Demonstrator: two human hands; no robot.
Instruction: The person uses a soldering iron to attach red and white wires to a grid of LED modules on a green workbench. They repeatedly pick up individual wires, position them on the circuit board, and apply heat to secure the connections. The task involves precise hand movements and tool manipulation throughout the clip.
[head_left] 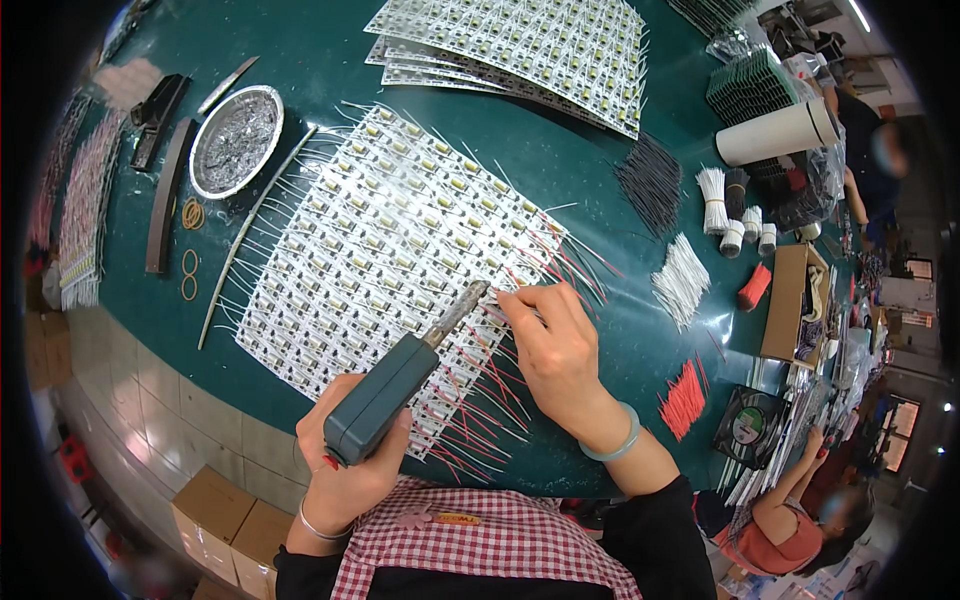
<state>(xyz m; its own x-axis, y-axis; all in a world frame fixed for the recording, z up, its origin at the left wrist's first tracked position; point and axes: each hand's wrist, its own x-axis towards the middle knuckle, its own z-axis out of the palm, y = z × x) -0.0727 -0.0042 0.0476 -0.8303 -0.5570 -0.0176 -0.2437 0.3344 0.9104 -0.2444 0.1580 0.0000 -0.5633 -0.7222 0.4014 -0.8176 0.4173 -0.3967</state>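
My left hand (pixel 345 480) is wrapped round a dark green soldering gun (pixel 378 398), whose scorched metal tip (pixel 465 305) points up and to the right. Below both hands lies a white circuit board panel (pixel 350 240) with rows of small yellow and black parts. My right hand (pixel 555 340) pinches a thin wire at the panel's right side, its fingertips close to the hot tip; the wire's colour is mostly hidden. Red wires (pixel 490 395) stick out along the panel's near right edge. White wires (pixel 262 245) stick out along its left edge.
A stack of similar panels (pixel 520 50) lies at the back. A bowl (pixel 235 140) of grey, shiny material stands left. To the right are loose black wires (pixel 650 185), white wires (pixel 682 280), red wires (pixel 685 400), a solder spool (pixel 750 428) and a cardboard box (pixel 795 300). Other people sit further right.
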